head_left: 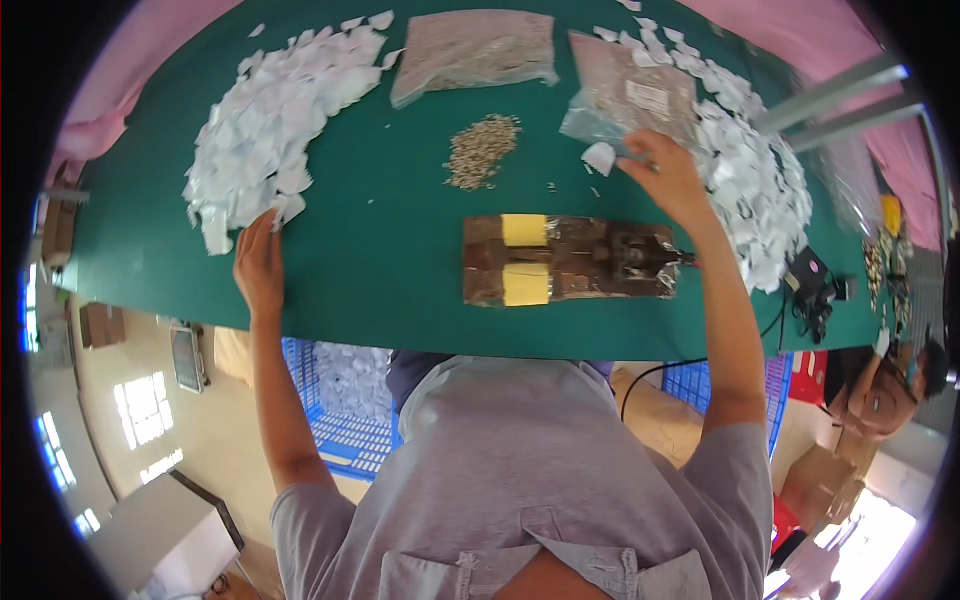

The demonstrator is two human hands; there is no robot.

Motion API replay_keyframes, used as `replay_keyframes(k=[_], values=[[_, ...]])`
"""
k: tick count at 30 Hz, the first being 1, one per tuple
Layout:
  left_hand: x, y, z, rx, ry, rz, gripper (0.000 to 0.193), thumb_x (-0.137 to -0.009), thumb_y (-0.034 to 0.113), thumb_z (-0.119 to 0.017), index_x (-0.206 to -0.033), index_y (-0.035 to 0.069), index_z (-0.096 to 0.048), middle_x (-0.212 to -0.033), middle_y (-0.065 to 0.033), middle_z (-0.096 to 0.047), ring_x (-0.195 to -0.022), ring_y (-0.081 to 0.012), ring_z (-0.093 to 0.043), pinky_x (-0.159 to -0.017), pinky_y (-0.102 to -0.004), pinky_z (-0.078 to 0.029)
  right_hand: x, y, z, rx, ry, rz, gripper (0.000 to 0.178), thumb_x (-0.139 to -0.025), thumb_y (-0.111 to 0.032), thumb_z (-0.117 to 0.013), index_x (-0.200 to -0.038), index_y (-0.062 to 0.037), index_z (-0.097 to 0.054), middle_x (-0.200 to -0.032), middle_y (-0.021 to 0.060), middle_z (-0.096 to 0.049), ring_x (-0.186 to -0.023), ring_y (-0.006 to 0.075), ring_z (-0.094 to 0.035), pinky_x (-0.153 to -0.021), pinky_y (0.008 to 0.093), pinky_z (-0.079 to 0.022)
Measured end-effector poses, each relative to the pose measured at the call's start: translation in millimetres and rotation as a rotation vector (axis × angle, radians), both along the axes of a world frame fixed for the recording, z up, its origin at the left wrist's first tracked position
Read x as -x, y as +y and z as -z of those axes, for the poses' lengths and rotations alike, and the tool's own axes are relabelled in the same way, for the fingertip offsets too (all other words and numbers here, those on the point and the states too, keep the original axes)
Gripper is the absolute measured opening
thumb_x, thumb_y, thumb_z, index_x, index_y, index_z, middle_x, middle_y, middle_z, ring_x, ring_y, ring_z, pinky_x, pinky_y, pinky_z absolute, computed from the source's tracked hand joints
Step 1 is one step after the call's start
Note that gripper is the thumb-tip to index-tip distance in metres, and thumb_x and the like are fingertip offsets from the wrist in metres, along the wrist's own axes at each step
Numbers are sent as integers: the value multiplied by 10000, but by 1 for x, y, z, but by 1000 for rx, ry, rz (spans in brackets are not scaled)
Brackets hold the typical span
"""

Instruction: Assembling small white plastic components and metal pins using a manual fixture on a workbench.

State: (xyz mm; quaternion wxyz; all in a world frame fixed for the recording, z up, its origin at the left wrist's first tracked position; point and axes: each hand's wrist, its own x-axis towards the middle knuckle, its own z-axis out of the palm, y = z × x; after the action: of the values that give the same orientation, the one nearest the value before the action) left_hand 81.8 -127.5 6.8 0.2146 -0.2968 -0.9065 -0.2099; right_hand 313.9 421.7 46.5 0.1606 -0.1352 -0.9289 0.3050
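Note:
My left hand (260, 266) reaches to the near edge of a pile of white, scalloped-edged pieces (270, 120) on the left. Its fingers are stretched out and touch or nearly touch a white piece (289, 207) there. On the right, my right hand (668, 178) hovers over the table, thumb and fingers apart. Just left of its fingertips lies a single white piece (600, 157). A small heap of tiny metallic-looking parts (482, 152) lies mid-table. Nearer me sits a brown, tape-covered fixture (590, 262) with two yellow pads and a dark mechanism on its right end.
Two clear plastic bags, one at the back (475, 50) and one nearer the right (635, 90), lie on the green table (380, 270). Another white pile (755, 190) spreads along the right, beside a black adapter (808, 270) with a cable. Blue crates (350, 435) stand below; a co-worker (885, 395) is far right.

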Motion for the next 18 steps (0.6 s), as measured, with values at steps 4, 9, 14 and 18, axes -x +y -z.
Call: replay_keyframes(k=[4, 9, 14, 18], values=[[-5, 20, -24, -96, 126, -92, 203, -1002, 47, -649, -1180, 46, -746, -1136, -124, -744, -1033, -315, -706, -906, -398, -552, 20, -2, 10, -117, -195, 5, 240, -851, -151, -799, -1043, -40, -706, -1018, 140, -730, -825, 278, -723, -795, 387, -576], [-116, 124, -75, -367, -239, 282, 143, -915, -33, -723, -1048, 10, -753, -1053, -139, -726, -961, -287, -701, -843, -370, -556, 23, 5, 18, 16, -228, 12, 209, -834, -108, -775, -1022, -55, -700, -913, 90, -715, -834, 258, -712, -782, 379, -575], [-115, 171, -58, -393, -182, 241, 159, -900, -54, -724, -1046, 6, -741, -965, -117, -702, -858, -248, -697, -745, -343, -555, 26, -7, 4, -24, -207, -36, 302, -845, -120, -794, -1119, -70, -679, -938, 58, -681, -792, 170, -653, -755, 321, -553], [-111, 179, -71, -516, -213, 158, 145, -910, -55, -733, -1045, 0, -741, -947, -95, -718, -799, -205, -696, -698, -304, -542, 27, 1, 15, -10, -185, -84, 297, -848, -130, -812, -1099, -54, -674, -907, 42, -664, -789, 141, -629, -741, 302, -538]])
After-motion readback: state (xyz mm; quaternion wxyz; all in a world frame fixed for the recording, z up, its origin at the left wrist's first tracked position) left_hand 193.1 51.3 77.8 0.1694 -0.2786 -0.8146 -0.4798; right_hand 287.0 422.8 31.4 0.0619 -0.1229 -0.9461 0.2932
